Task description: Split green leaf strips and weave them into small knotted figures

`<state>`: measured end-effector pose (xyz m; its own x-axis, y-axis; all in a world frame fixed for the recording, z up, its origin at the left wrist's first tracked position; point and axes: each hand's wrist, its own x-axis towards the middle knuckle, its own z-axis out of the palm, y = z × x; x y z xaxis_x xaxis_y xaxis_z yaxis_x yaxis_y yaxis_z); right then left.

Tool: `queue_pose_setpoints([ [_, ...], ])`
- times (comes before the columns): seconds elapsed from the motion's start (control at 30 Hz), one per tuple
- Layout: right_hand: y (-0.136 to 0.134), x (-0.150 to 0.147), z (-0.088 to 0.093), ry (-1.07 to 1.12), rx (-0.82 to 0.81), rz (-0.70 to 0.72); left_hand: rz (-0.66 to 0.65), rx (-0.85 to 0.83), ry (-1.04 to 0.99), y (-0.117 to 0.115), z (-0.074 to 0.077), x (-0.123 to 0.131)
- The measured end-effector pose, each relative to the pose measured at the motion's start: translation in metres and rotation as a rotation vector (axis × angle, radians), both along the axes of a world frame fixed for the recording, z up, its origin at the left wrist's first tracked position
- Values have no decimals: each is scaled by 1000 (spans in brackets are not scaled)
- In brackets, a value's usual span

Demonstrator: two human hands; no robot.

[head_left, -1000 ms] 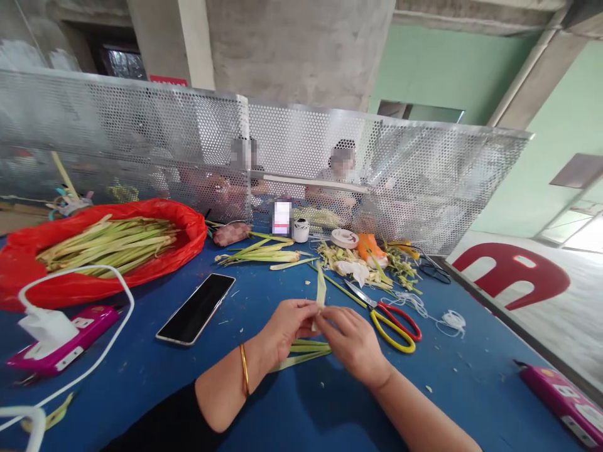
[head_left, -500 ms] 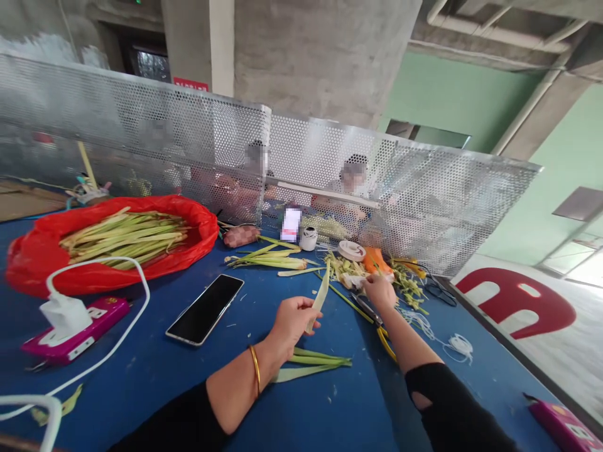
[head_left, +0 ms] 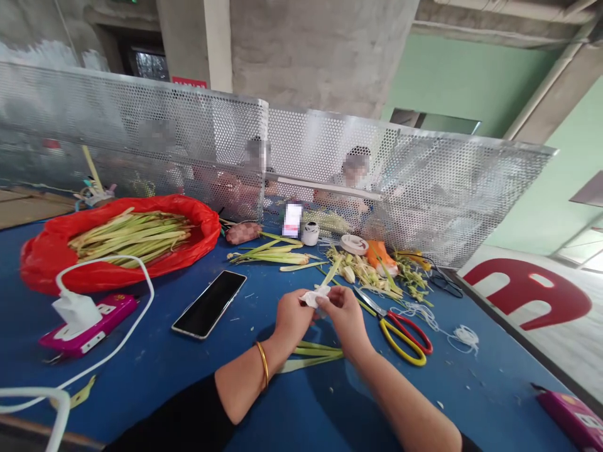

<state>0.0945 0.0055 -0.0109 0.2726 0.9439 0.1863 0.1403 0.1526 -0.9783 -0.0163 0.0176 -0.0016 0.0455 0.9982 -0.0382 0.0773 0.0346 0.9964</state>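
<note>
My left hand [head_left: 296, 316] pinches the lower part of a pale green leaf strip [head_left: 332, 271], whose tip points up and away. Against the strip my right hand [head_left: 345, 314] presses a crumpled white tissue [head_left: 315, 296], its fingers closed on it. The two hands nearly meet above the blue table. Under them lie a few flat green leaf strips [head_left: 315, 353]. Just right of my right hand rest scissors [head_left: 400, 333] with one yellow and one red handle loop, their blades partly behind the hand.
A red plastic bag [head_left: 35, 263] of long stalks stands left, near a phone [head_left: 210, 306] and a magenta power strip [head_left: 110, 320]. Behind are more strips [head_left: 271, 254], a tape roll [head_left: 354, 244], trimmings [head_left: 362, 271] and white string [head_left: 464, 338]. A perforated metal screen [head_left: 320, 138] borders the table; people sit beyond.
My right hand has come back from the trimmings pile by the orange packet, bringing a white tissue to the strip in my left hand. The scissors are now uncovered.
</note>
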Motion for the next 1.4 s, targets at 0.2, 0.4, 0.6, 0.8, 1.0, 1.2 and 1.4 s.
queue_pose_setpoints([
  [0.2,3,10,4,204,-64,57,-117,21,57,-2,0,1],
  [0.4,2,13,15,322,-86,50,-233,39,87,-1,6,-2],
  [0.6,0,15,17,343,-169,94,-218,87,221,-1,4,-5],
  [0.8,-2,14,11,320,-306,167,-238,85,282,-1,2,-3],
  [1.0,6,13,-2,296,-212,16,-267,82,314,-2,2,-5],
  [1.2,20,32,-2,305,-109,-140,-359,80,389,-6,8,-6],
  [1.4,35,78,11,300,-6,-341,-434,-62,267,-11,23,-8],
])
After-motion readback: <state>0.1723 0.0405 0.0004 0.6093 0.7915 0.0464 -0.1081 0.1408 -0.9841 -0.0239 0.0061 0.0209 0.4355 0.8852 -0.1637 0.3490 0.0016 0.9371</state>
